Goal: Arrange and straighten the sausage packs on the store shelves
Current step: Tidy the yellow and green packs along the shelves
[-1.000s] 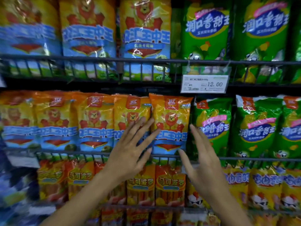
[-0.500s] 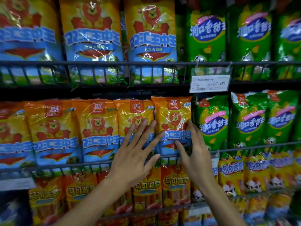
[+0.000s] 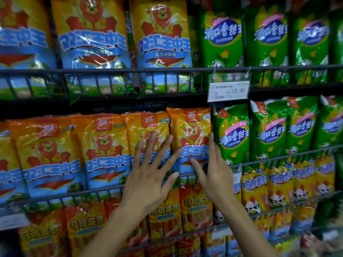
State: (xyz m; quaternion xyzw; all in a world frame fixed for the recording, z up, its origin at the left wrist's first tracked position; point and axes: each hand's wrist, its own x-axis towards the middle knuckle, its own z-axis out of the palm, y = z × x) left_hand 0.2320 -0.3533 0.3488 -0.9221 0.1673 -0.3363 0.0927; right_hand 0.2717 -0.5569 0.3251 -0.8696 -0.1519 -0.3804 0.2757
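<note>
Orange lion sausage packs stand in a row on the middle shelf. My left hand [image 3: 150, 173] lies flat with fingers spread on one orange pack [image 3: 146, 125]. My right hand [image 3: 211, 169] presses edge-on against the right side of the rightmost orange pack [image 3: 189, 127], thumb across its lower front, where it borders a green pack [image 3: 232, 130]. That rightmost pack stands slightly higher than its neighbours. Neither hand grips a pack.
Wire rails [image 3: 111, 70] front each shelf. Larger lion packs [image 3: 92, 34] and green packs [image 3: 222, 38] fill the top shelf. A price tag [image 3: 228, 90] reading 12.00 hangs from the top rail. Red-orange sausage packs [image 3: 194, 204] and yellow packs [image 3: 254, 188] stand below.
Both hands have moved forward and up onto the orange packs. The right hand has come in against the rightmost orange pack's side. The view has shifted closer and tilted.
</note>
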